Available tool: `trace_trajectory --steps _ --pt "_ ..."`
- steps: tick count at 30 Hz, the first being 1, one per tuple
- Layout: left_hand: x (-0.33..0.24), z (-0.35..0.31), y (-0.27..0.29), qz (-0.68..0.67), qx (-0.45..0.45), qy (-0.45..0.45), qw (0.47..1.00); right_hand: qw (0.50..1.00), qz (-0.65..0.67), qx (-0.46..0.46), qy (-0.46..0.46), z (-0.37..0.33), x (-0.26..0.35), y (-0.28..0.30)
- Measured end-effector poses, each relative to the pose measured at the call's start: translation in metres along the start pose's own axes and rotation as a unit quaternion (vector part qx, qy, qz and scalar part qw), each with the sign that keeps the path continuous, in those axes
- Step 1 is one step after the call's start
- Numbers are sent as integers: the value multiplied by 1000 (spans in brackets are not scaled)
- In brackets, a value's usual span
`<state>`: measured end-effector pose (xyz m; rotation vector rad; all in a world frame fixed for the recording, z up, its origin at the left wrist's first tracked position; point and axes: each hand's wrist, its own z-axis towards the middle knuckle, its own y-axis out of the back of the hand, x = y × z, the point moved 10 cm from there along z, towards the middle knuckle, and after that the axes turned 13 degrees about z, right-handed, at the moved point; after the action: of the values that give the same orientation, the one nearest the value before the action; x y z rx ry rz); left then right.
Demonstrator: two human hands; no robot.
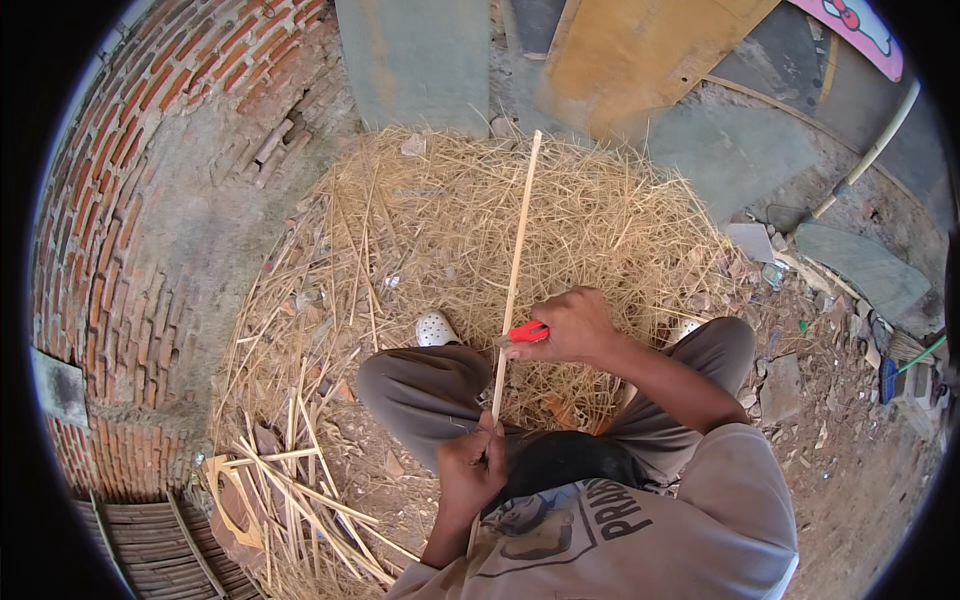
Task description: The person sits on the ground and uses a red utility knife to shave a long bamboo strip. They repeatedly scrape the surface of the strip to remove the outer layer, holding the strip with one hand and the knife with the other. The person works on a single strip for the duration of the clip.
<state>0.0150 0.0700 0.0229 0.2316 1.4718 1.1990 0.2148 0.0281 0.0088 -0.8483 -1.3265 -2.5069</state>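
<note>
A long, pale bamboo strip (520, 232) stretches from near my lap out over the straw. Its near end is pinched in my left hand (472, 462), with the fingers closed round it. My right hand (572, 328) grips a red-handled utility knife (529, 331). The knife's blade end meets the strip about a third of the way up from my left hand; how deep the blade sits in it I cannot tell. Thin shavings and straw (440, 215) are heaped in front of my legs.
Several cut strips (300, 480) lie in a loose pile at the lower left. A brick wall (130, 250) rises on the left. Grey and tan boards (415, 70) lean at the back. Rubble, a pale pipe (880, 140) and a green-handled brush (888, 378) are at the right.
</note>
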Motion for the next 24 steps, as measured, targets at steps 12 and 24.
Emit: trace_trajectory --steps 12,24 --pt "-12 -2 4 -54 37 -15 998 991 -64 -13 -120 21 -70 36" --pt "-10 -12 -19 -103 76 -24 991 982 -75 -37 -169 18 -116 62"
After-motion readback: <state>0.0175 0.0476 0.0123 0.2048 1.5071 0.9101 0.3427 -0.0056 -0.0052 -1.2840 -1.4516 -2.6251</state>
